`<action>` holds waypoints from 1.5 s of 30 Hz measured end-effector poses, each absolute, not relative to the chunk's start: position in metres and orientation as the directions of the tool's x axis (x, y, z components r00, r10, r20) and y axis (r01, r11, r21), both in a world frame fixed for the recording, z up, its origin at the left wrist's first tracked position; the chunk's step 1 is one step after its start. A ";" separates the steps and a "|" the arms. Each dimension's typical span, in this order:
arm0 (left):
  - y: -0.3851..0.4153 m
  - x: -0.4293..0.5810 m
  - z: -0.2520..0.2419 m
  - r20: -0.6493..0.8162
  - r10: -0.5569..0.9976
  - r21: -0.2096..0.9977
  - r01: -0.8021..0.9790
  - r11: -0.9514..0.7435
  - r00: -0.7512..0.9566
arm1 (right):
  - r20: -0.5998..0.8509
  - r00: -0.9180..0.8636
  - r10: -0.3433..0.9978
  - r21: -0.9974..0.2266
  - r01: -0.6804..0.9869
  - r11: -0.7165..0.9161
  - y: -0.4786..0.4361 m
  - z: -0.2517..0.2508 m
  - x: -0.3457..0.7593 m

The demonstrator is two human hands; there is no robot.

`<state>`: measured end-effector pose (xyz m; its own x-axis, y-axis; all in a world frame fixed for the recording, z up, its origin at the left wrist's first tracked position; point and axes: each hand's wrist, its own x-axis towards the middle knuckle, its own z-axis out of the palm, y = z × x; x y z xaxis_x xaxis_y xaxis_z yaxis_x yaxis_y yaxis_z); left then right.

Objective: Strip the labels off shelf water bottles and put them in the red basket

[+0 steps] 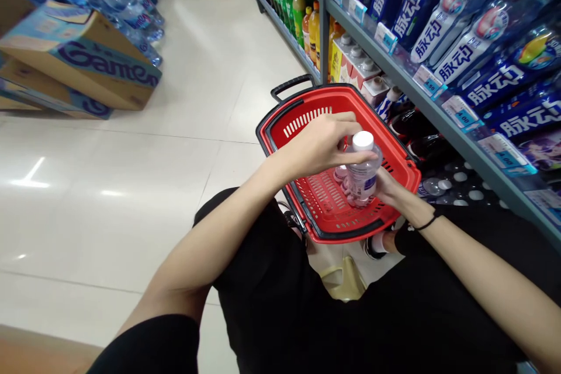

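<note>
A clear plastic bottle [363, 178] with a white cap stands upright over the red shopping basket [302, 196]. My left hand [331, 143] reaches across from the left and grips its upper part, thumb laid over the shoulder just below the cap. From the right, my right hand [385, 186] holds the bottle's lower side; its fingers are mostly hidden behind it. Beside it in the basket lie other clear bottles [340, 173], partly covered by my left hand and the held bottle.
Shelves on the right hold rows of blue-labelled drink bottles [460, 41] over a price-tag rail [432, 83]. Cardboard boxes [100, 64] and stacked water bottles [131, 11] stand on the left. A yellowish stool [349, 280] is between my legs. The basket's black handle [293, 86] sticks up at its far end.
</note>
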<state>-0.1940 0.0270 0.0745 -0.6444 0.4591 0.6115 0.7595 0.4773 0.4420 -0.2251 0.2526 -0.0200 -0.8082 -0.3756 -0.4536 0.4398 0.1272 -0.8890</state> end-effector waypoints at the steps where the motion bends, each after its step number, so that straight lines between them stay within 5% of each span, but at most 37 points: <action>1: 0.027 -0.196 0.073 0.591 0.470 0.458 0.752 0.473 -0.656 | -0.467 -0.801 -0.374 -0.882 0.455 0.127 0.253 -0.024 -0.227; 13: 0.042 -0.229 0.024 0.350 0.626 0.383 0.716 0.583 -0.697 | -0.443 -0.852 -0.278 -0.889 0.377 0.261 0.256 -0.028 -0.268; 21: 0.019 -0.299 -0.001 0.054 0.431 0.293 0.427 0.855 -0.901 | -0.333 -0.915 -0.229 -0.884 0.219 0.412 0.269 0.024 -0.266; 23: 0.017 -0.316 -0.006 -0.013 0.293 0.302 0.276 0.912 -0.956 | -0.253 -0.951 -0.177 -0.759 0.082 0.645 0.270 0.031 -0.259; 25: 0.018 -0.332 -0.014 -0.047 0.187 0.312 0.163 0.936 -0.981 | -0.225 -0.944 -0.242 -0.435 -0.126 0.892 0.270 0.033 -0.247; 28: 0.026 -0.354 -0.034 -0.052 0.117 0.303 0.096 0.948 -0.992 | -0.409 -0.838 -0.361 -0.014 -0.390 0.921 0.266 0.028 -0.222; 33: 0.051 -0.380 -0.087 -0.083 0.012 0.301 -0.014 0.953 -0.996 | -0.611 -0.694 -0.381 0.059 -0.520 0.852 0.253 0.011 -0.185; 45: 0.082 -0.387 -0.155 -0.118 0.116 0.306 0.075 0.949 -0.986 | -0.693 -0.554 -0.461 0.017 -0.652 0.758 0.233 0.014 -0.152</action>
<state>-0.3866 0.0816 -0.1547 -0.9863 0.1156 -0.1178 0.0747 0.9491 0.3058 -0.1522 0.2328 0.0145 -0.5543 -0.4607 -0.6932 -0.6516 0.7584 0.0171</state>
